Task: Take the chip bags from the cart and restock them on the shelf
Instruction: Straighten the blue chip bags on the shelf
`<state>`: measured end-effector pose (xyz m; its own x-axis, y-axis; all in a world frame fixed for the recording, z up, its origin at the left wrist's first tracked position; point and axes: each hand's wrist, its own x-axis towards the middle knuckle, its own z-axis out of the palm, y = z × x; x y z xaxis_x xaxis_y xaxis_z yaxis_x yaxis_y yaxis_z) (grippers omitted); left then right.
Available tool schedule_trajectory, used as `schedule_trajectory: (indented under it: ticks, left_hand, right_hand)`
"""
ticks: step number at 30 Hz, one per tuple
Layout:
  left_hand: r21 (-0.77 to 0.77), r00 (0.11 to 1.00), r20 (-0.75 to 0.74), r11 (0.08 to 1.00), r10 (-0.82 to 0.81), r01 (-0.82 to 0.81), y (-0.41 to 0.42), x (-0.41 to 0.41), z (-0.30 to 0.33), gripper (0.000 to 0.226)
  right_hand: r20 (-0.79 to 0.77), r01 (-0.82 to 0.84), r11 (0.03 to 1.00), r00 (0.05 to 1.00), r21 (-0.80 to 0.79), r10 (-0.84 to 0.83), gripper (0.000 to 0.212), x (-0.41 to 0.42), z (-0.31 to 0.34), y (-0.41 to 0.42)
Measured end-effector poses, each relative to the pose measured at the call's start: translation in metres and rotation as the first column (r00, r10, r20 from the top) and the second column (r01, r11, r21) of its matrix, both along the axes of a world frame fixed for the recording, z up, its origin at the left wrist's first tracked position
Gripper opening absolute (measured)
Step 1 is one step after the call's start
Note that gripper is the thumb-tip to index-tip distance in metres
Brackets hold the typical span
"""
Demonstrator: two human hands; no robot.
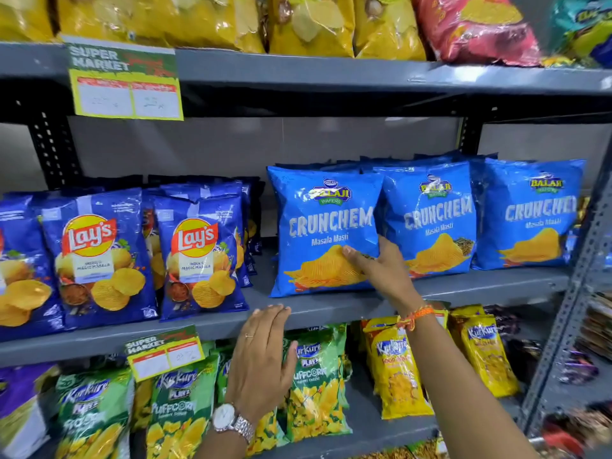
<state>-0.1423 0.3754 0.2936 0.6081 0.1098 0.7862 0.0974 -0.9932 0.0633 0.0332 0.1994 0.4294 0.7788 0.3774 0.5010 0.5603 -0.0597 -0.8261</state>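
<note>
A light blue Crunchem chip bag (pixel 323 226) stands upright on the grey middle shelf (pixel 331 309), at the left end of a row with two more Crunchem bags (pixel 433 220) to its right. My right hand (pixel 381 266) grips the first bag's lower right corner, thumb across its front. An orange thread is tied around that wrist. My left hand (pixel 261 356) hovers flat with fingers together, fingertips at the shelf's front edge below the bag, holding nothing. It wears a ring and a wristwatch. The cart is out of view.
Dark blue Lay's bags (pixel 198 256) fill the left of the middle shelf, with a gap between them and the Crunchem row. Yellow bags (pixel 311 24) sit on the shelf above. Green Kurkure Puffcorn bags (pixel 314 382) and yellow Kurkure bags (pixel 394 369) stand below. Another rack's upright (pixel 576 293) is at right.
</note>
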Motion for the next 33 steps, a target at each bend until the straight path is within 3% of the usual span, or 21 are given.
schedule_trajectory:
  ticks: [2, 5, 9, 19, 24, 27, 29, 31, 33]
  left_hand:
    - [-0.007, 1.0, 0.012, 1.0, -0.006, 0.006, 0.004, 0.001, -0.002, 0.052]
    - [-0.012, 1.0, 0.029, 1.0, 0.003, -0.003, 0.006, 0.003, -0.006, 0.051]
    - [-0.005, 0.999, 0.041, 1.0, 0.023, -0.023, 0.006, 0.006, -0.01, 0.051]
    - [-0.02, 0.999, 0.026, 0.999, 0.041, -0.041, 0.0, 0.003, -0.005, 0.051]
    - [-0.005, 0.997, 0.064, 0.999, 0.051, -0.051, -0.007, 0.003, 0.001, 0.054]
    - [0.01, 0.994, 0.098, 0.998, 0.056, -0.057, -0.008, 0.004, 0.002, 0.055]
    - [0.029, 0.99, 0.114, 0.995, 0.087, -0.091, -0.011, 0.006, 0.0, 0.053]
    - [0.037, 0.983, 0.132, 0.99, 0.129, -0.135, -0.018, 0.009, 0.0, 0.051]
    - [0.044, 0.981, 0.144, 0.989, 0.131, -0.139, -0.028, 0.014, 0.001, 0.049]
  right_hand:
    - [-0.006, -0.065, 0.998, 0.998, 0.003, 0.065, 0.019, 0.004, 0.002, -0.002]
    - [-0.024, -0.129, 0.992, 0.991, -0.005, 0.129, 0.025, 0.013, 0.001, -0.004]
    - [-0.048, -0.141, 0.99, 0.989, 0.0, 0.141, 0.035, 0.02, -0.002, -0.003]
    - [-0.137, -0.235, 0.972, 0.962, 0.018, 0.235, 0.033, 0.035, 0.004, 0.001]
    - [-0.069, -0.025, 0.998, 0.997, -0.064, 0.02, 0.086, 0.021, 0.003, -0.017]
    - [-0.017, 0.16, 0.982, 0.987, 0.098, -0.159, 0.064, 0.011, 0.001, -0.054]
    - [-0.02, 0.331, 0.902, 0.941, 0.279, -0.339, 0.047, 0.023, 0.0, -0.09]
    - [-0.028, 0.442, 0.849, 0.89, 0.291, -0.454, 0.053, 0.047, 0.0, -0.119]
    - [-0.022, 0.492, 0.851, 0.868, 0.182, -0.497, 0.071, 0.074, -0.002, -0.138]
